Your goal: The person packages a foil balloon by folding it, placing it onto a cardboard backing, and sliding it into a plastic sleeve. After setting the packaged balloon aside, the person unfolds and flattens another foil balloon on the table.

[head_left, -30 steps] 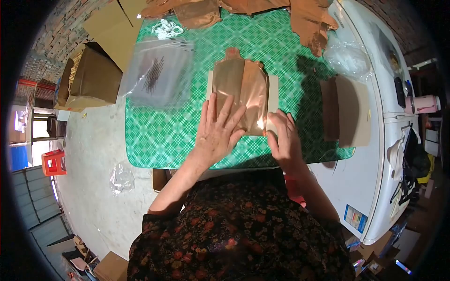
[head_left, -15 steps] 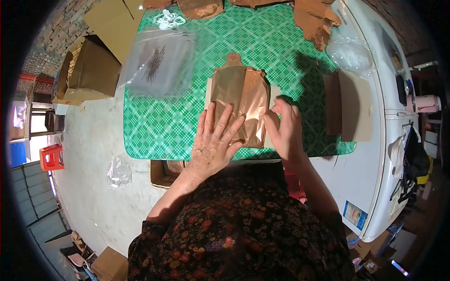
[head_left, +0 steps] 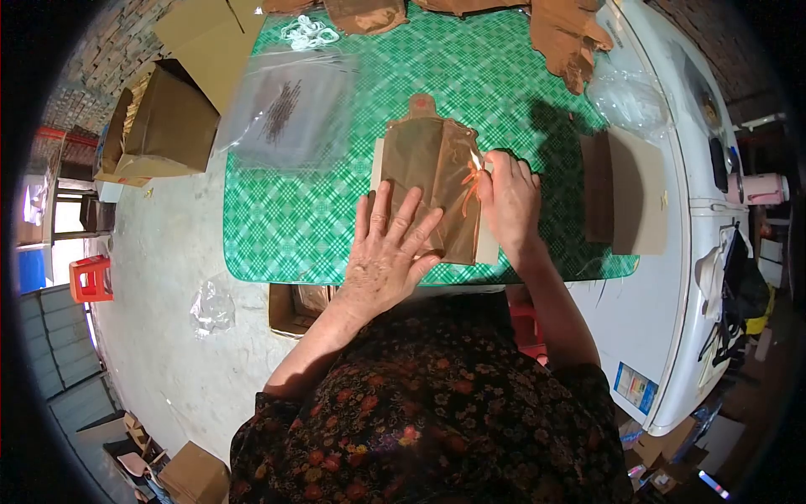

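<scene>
A shiny copper-brown plastic bag [head_left: 420, 155] lies flat on a cardboard sheet [head_left: 488, 244], whose edges show on both sides of it. At its far end is a narrow tab with a reddish mark. My left hand [head_left: 388, 252] rests on the near left part of the bag, palm down, fingers spread. At the bag's right edge, my right hand [head_left: 512, 197] is closed, pinching the film. Creases in the plastic run toward these fingers, and the fingertips are partly hidden.
The table has a green checked cover [head_left: 285, 227]. Clear plastic bags [head_left: 285, 109] and white string [head_left: 308, 32] lie at the far left. More brown bags [head_left: 571, 38] are along the far edge. A folded cardboard piece [head_left: 638, 193] stands at right beside a white fridge [head_left: 680, 319].
My right hand has moved away from me along the bag's right edge and now pulls creases into the film. My left hand stays nearly in place.
</scene>
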The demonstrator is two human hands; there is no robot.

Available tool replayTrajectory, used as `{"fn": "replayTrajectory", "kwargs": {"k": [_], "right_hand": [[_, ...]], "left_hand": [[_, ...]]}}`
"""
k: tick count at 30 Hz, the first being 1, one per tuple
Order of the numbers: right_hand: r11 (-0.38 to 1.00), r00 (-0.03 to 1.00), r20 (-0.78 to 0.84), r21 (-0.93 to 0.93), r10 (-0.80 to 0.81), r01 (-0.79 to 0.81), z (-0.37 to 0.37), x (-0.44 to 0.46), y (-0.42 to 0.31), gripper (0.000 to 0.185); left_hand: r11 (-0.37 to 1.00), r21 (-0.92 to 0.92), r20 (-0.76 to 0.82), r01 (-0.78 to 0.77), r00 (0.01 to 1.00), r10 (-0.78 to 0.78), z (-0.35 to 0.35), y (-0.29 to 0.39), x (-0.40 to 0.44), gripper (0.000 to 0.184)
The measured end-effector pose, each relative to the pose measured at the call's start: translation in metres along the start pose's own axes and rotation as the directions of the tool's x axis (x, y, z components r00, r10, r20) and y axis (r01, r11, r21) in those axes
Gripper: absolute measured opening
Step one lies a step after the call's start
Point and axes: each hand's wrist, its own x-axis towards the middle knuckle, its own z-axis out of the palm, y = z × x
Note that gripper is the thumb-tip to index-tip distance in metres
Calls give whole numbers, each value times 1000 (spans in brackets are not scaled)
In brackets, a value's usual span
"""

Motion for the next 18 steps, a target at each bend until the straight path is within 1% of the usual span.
{"fn": "replayTrajectory", "kwargs": {"k": [2,5,8,10,13,16,17,18], "right_hand": [[1000,1000,-7,-23,-16,16,1,0,0,24],[999,1000,-6,-44,-17,17,3,-2,-1,23],[997,999,-21,-68,-27,26,6,0,-1,23],[996,999,-25,-79,-32,30,6,-1,0,23],[984,999,-2,-169,-48,47,-1,4,-4,22],[954,953,-59,22,-296,298,-15,19,-11,30],[920,921,-21,48,-388,388,-12,19,-16,34],[878,880,14,78,-474,472,-7,18,-24,38]], "left_hand": [[998,42,-19,41,999,-40,-11,7,4,74],[999,-9,-36,32,999,-32,-17,15,12,76],[998,-59,-20,36,999,-37,-3,18,15,73],[999,-37,-25,33,999,-34,9,17,16,73],[999,-6,-9,47,999,-48,15,17,17,72],[999,12,8,53,999,-53,14,17,18,71],[999,1,9,49,999,-49,13,17,18,72],[998,28,71,62,995,-64,11,17,18,71]]}}
